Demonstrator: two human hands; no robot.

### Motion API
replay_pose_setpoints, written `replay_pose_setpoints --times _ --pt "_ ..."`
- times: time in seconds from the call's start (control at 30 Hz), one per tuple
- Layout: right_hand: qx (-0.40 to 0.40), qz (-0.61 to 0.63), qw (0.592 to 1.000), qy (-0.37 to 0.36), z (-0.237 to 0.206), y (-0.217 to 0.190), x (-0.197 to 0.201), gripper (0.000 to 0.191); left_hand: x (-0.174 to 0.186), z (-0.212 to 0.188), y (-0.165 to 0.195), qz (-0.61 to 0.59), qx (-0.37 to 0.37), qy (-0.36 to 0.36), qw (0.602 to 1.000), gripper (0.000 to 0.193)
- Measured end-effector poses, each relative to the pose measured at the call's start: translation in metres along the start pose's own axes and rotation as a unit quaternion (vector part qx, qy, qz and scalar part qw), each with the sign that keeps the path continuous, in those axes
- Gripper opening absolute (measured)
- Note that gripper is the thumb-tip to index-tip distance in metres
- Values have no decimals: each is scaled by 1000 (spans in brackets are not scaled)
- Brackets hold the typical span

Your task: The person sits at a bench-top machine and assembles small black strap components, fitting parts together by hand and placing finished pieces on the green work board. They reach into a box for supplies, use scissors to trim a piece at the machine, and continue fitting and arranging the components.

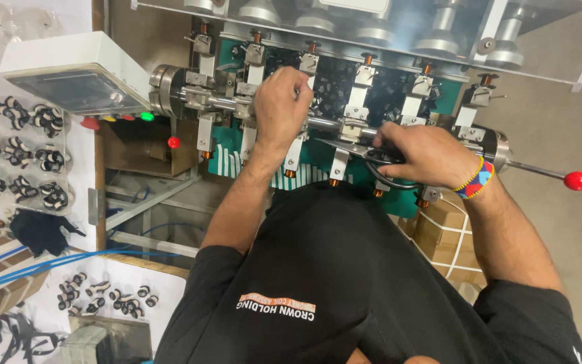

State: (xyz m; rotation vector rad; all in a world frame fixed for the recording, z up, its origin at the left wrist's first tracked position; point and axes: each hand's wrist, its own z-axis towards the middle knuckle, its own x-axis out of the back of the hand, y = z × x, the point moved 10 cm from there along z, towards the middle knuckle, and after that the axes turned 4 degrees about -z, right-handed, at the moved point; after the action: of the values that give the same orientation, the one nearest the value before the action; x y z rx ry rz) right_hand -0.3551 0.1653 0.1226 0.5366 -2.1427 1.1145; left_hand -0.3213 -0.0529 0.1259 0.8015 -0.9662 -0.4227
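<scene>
The left hand [281,108] is reaching into the winding machine [345,101], its fingers curling tightly around a small part at the spindle row. Further right, the right hand [426,155] is closing around the handles of scissors [365,154], whose blades are lying against the shaft, with the red-knobbed lever [577,180] sticking out beyond.

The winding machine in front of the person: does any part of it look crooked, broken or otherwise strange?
Nothing stands out. The copper-tipped holders hang in an even row; the left hand reaches among them, and the right hand holds scissors beside them.
</scene>
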Motion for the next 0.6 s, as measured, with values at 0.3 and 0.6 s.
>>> replay_pose_setpoints --times 0.3,0.6 --pt "10 13 999 -37 -12 -14 0 47 -64 2 -9 68 -11 -53 996 8" --pt "-5 42 996 76 62 -55 26 67 83 31 -74 -18 111 -22 993 21"
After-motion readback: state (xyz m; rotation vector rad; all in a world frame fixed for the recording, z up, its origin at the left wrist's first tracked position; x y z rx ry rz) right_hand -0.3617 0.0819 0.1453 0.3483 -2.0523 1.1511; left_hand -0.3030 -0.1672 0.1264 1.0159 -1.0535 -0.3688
